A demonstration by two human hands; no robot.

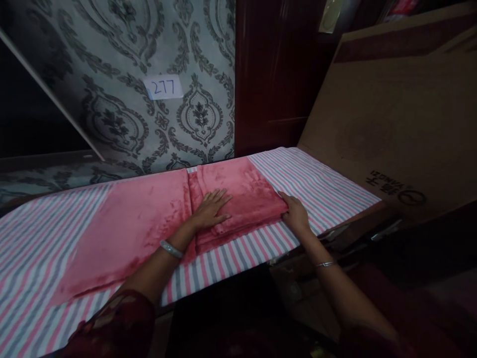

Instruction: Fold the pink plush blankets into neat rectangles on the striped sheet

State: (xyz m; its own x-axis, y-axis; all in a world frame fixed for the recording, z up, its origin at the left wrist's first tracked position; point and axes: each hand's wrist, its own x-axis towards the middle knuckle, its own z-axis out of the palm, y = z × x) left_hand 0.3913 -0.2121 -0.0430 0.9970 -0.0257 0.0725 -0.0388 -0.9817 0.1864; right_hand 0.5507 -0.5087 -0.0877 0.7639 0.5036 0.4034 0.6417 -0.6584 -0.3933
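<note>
A pink plush cloth (pixel 137 223) lies across a table covered with a pink, grey and white striped sheet (pixel 320 184). Its right part is folded over into a thicker stack (pixel 246 191). My left hand (pixel 211 210) lies flat, fingers spread, on top of that folded stack near its front edge. My right hand (pixel 295 213) rests at the stack's front right corner, fingers curled on the fabric edge. A bracelet sits on each wrist.
A large brown cardboard sheet (pixel 395 119) leans at the right, beside the table end. Behind the table stands a grey damask-patterned panel with a paper label (pixel 164 87) reading 277, and a dark red wooden door (pixel 276 74). The floor below is dark.
</note>
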